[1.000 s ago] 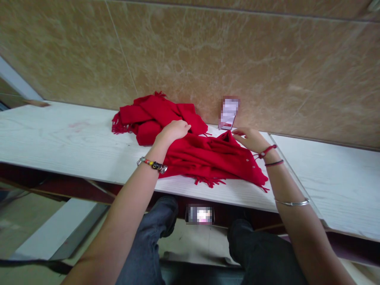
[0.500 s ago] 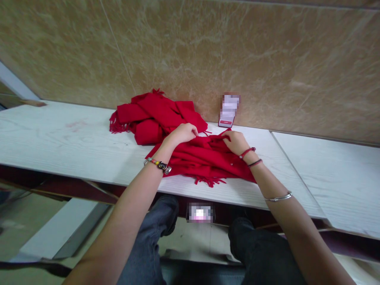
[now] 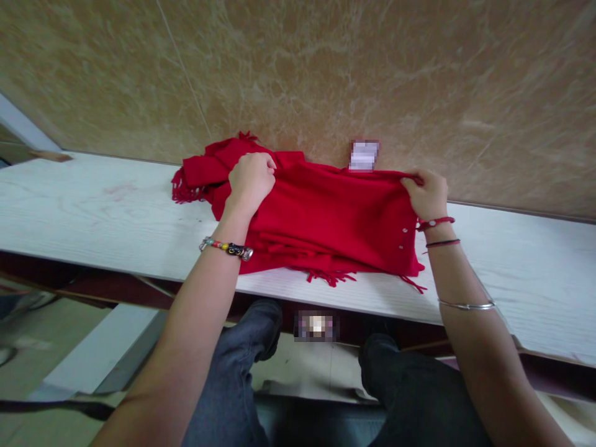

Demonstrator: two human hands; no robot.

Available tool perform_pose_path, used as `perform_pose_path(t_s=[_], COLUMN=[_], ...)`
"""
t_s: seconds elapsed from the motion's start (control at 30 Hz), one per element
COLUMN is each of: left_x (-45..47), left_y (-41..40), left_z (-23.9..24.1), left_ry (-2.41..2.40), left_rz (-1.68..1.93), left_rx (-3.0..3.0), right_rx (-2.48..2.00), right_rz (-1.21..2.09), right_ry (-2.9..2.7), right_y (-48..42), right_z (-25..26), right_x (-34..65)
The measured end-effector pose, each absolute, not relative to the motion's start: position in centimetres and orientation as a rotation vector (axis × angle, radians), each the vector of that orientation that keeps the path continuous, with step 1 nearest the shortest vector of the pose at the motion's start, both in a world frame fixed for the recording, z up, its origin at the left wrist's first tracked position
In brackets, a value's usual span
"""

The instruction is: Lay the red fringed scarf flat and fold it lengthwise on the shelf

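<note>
A red fringed scarf (image 3: pixel 326 217) is stretched out above a white wooden tabletop (image 3: pixel 93 211). My left hand (image 3: pixel 251 177) is closed on its upper left edge. My right hand (image 3: pixel 427 192) is closed on its upper right corner. The cloth hangs taut between them, with its fringe brushing the table near the front edge. A second bunched red scarf (image 3: pixel 205 174) lies behind my left hand, against the wall.
A small blurred card or phone (image 3: pixel 364 155) leans on the tan marble wall (image 3: pixel 326 74) just behind the held scarf. My knees in dark jeans (image 3: pixel 242 372) show under the table. A seam splits the tabletop at the right.
Both hands went from bunching the scarf at the middle to spreading apart and lifting, so the scarf is now pulled out wide and flat between them.
</note>
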State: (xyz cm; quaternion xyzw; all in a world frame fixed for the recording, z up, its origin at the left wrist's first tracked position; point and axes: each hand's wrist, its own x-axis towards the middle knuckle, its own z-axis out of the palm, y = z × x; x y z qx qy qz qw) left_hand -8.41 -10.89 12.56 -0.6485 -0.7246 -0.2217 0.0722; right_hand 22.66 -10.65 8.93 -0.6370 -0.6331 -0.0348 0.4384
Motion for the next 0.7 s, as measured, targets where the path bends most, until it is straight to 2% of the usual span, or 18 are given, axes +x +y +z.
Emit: perform_pose_path(t_s=[0.07, 0.2, 0.27, 0.5, 0.7], left_x=[-8.6, -8.3, -7.9, -6.3, -5.3], left_y=[-10.7, -10.3, -10.3, -10.1, -8.9], left_z=[12.5, 12.2, 12.2, 10.9, 8.2], left_ry=[-2.192, -2.138, -2.078, -2.031, -2.048], left_rz=[-0.507, 0.085, 0.208, -0.134, -0.148], left_rx=[-2.044, -2.445, -2.515, -2.451, -2.557], right_rx=[-1.610, -1.690, -1.683, -1.520, -1.558], right_rz=[-0.074, -0.032, 0.003, -0.017, -0.019], right_ry=[-1.650, -1.875, -1.953, -2.058, -2.104], right_y=[-10.5, -10.6, -10.8, -10.4, -10.1], right_z=[8.8, 8.3, 8.1, 7.2, 6.4], right_x=[22.9, 22.2, 21.7, 21.2, 20.2])
